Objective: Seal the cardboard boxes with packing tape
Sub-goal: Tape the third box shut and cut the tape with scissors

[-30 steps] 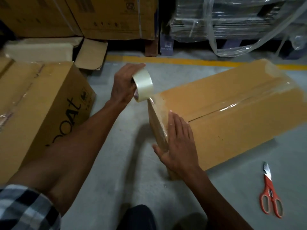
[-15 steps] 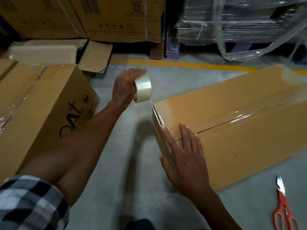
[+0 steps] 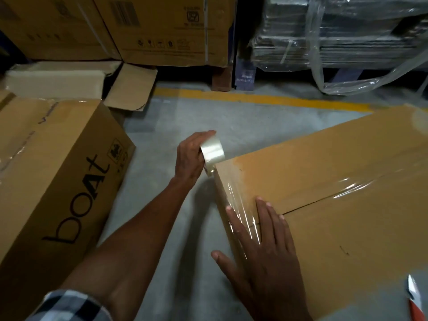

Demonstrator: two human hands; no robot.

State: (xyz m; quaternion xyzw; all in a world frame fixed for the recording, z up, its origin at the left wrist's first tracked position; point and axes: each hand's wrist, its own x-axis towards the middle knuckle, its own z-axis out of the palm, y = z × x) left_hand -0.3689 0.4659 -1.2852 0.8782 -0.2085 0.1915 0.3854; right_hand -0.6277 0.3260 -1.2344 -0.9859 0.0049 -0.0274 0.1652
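A flat brown cardboard box (image 3: pixel 335 181) lies on the floor at right, its centre seam covered by shiny clear tape. My left hand (image 3: pixel 191 156) grips a roll of clear packing tape (image 3: pixel 212 152) at the box's near-left corner. A strip of tape runs from the roll down along the box's left edge. My right hand (image 3: pixel 261 246) lies flat with straight fingers on that taped edge, thumb hanging over the side.
A large printed cardboard box (image 3: pixel 53 181) stands at left. More boxes (image 3: pixel 139 28) and plastic-wrapped stacks (image 3: pixel 335 35) line the back behind a yellow floor line (image 3: pixel 266 99). Red-handled scissors (image 3: pixel 414 302) lie on the concrete floor at lower right.
My left hand has brought the tape roll down against the box corner, laying tape along the left edge. My right hand slid along that edge, pressing flat.
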